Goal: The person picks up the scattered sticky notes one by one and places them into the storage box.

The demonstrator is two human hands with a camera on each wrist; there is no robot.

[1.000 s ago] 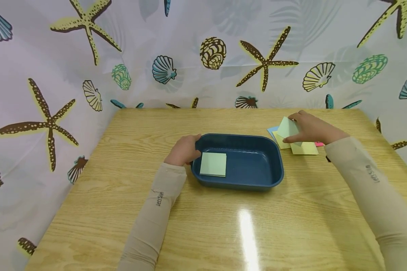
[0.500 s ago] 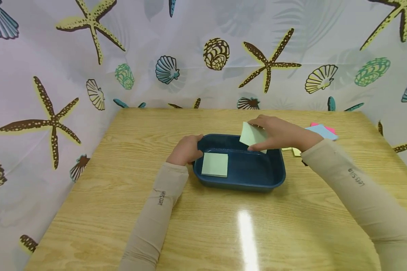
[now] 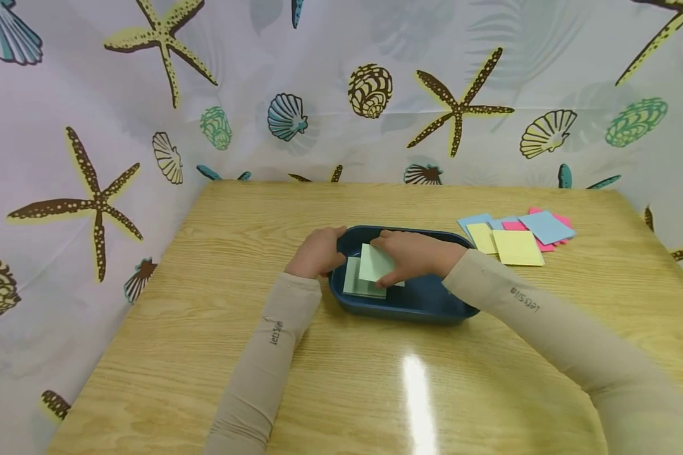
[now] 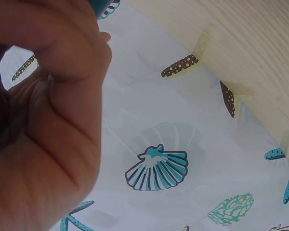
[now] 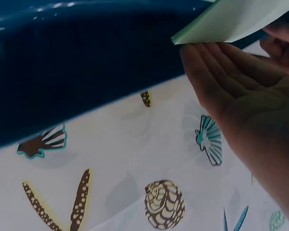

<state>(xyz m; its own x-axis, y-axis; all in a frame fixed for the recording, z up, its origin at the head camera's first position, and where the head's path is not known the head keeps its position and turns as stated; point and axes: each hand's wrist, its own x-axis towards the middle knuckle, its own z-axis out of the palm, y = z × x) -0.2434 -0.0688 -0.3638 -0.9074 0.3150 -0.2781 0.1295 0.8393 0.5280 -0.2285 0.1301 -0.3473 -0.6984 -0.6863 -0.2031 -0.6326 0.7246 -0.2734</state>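
My left hand (image 3: 317,254) grips the left rim of a dark blue plastic tub (image 3: 418,311) on the table. Inside the tub, at its left end, lies a stack of pale green sticky notes (image 3: 355,288). Just over that stack, my right hand (image 3: 420,254) pinches another small pad of pale green sticky notes (image 3: 373,262) by its edges, partly covering the stack. From the right wrist, the held pad (image 5: 236,21) shows several thin layers against the fingertips. The left wrist view shows the curled left hand (image 4: 58,96) and only a corner of the tub.
Right of the tub, loose sticky notes overlap on the wooden table (image 3: 216,265): yellow ones (image 3: 518,248), blue ones (image 3: 546,227) and pink ones (image 3: 534,210). A white curtain (image 3: 319,57) printed with shells and starfish hangs behind and beside the table.
My right hand has carried the pale green pad leftward from the loose notes into the tub, over the stack there. The left hand keeps its grip on the rim.
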